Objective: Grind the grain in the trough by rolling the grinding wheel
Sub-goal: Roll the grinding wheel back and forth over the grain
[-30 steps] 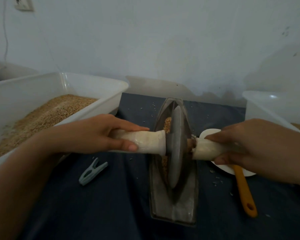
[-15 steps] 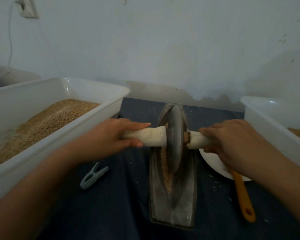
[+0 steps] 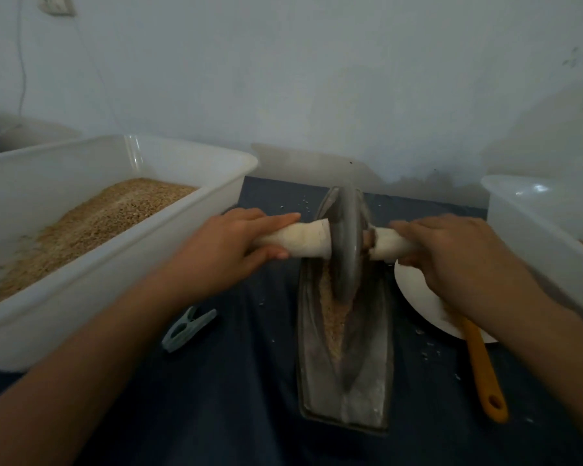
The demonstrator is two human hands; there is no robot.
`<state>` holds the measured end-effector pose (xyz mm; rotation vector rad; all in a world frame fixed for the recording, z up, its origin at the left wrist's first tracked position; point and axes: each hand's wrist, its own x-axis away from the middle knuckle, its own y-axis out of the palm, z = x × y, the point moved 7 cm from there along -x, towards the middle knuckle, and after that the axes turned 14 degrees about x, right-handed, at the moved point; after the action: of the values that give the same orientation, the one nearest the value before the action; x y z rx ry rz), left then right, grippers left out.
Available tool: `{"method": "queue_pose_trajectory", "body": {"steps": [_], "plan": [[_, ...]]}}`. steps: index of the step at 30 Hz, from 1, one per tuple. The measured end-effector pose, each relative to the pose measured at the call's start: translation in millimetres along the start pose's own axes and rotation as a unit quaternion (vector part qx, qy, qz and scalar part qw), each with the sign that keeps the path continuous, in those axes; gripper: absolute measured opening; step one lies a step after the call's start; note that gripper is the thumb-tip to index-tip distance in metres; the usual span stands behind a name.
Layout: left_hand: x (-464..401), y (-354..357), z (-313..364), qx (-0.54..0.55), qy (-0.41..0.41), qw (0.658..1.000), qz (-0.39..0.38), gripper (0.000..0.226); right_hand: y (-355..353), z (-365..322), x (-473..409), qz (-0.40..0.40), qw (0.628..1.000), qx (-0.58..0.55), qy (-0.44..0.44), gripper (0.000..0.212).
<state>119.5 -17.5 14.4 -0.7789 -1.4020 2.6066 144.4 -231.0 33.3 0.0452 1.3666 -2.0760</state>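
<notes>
Dull metal, pale wrapping, matt cloth and plastic

The wheel point(image 3: 345, 245) looks like grey metal with a dull, smooth sheen; the trough point(image 3: 367, 381) is the same grey metal, scuffed and dusted pale, with coarse tan grain point(image 3: 334, 317) in its groove. The handle point(image 3: 303, 242) is wrapped in off-white stuff, creased and matt, perhaps cloth or tape. The cloth point(image 3: 233, 398) underneath is dark blue and matt. The left tub point(image 3: 91, 280) and right tub point(image 3: 532, 210) are white translucent plastic, smooth with a soft gloss. The peg point(image 3: 187, 327) is pale green plastic, the plate point(image 3: 414, 294) smooth white, the orange spoon point(image 3: 482, 368) smooth plastic or silicone.
</notes>
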Motion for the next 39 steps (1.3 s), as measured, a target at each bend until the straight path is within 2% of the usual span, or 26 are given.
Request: {"method": "queue_pose_trajectory", "body": {"steps": [2, 4, 9, 12, 15, 17, 20, 24, 27, 29, 32, 35, 37, 39], "plan": [[-3.4, 2.2, -1.5, -0.017, 0.009, 1.0, 0.023, 0.055, 3.8, 1.2, -3.9, 0.0, 1.0, 0.004, 0.018, 0.049], [-4.6, 1.3, -1.8, 0.006, 0.005, 1.0, 0.008, 0.055, 2.6, 0.0, -2.4, -0.005, 1.0, 0.015, 0.0, 0.046], [11.5, -8.8, 3.5, 0.136, -0.039, 0.98, -0.139, 0.055, -21.7, -10.8, 14.7, -0.056, 0.992, 0.031, -0.108, 0.034], [22.5, -14.8, 13.1, 0.199, -0.034, 0.954, -0.221, 0.055, -34.6, -10.7, 27.8, -0.091, 0.986, 0.011, -0.136, 0.046], [25.1, -14.5, 18.7, 0.229, -0.034, 0.939, -0.254, 0.05, -39.8, -9.4, 35.4, -0.098, 0.985, -0.007, -0.14, 0.053], [20.4, -12.1, 13.3, 0.206, -0.045, 0.95, -0.23, 0.053, -36.9, -9.6, 32.1, -0.077, 0.988, -0.001, -0.133, 0.044], [8.7, -4.7, -1.7, 0.127, -0.061, 0.981, -0.135, 0.053, -22.2, -6.5, 12.6, -0.028, 0.997, 0.006, -0.075, 0.03], [-1.0, 1.4, -4.8, 0.001, -0.002, 1.0, 0.008, 0.054, 3.3, -1.0, -4.7, -0.004, 1.0, 0.002, 0.012, 0.048], [-5.7, 2.2, 0.1, -0.035, 0.041, 0.998, 0.029, 0.056, 4.9, 1.0, -2.3, -0.001, 1.0, -0.001, 0.013, 0.049], [-4.2, -1.5, 0.4, 0.022, 0.02, 1.0, -0.008, 0.053, -3.3, -1.6, 1.4, -0.006, 1.0, 0.009, -0.027, 0.043], [9.0, -6.5, 2.0, 0.124, -0.026, 0.984, -0.128, 0.054, -19.9, -6.4, 13.4, -0.058, 0.993, 0.002, -0.099, 0.03], [21.9, -12.0, 10.6, 0.218, -0.039, 0.949, -0.224, 0.053, -33.4, -3.3, 30.0, -0.103, 0.986, -0.047, -0.122, 0.043], [24.3, -13.2, 15.6, 0.235, -0.029, 0.94, -0.245, 0.051, -37.3, -0.2, 36.3, -0.106, 0.986, -0.066, -0.114, 0.055], [23.1, -13.3, 15.6, 0.224, -0.033, 0.945, -0.235, 0.052, -35.1, -0.3, 35.3, -0.1, 0.987, -0.07, -0.109, 0.053]]}}
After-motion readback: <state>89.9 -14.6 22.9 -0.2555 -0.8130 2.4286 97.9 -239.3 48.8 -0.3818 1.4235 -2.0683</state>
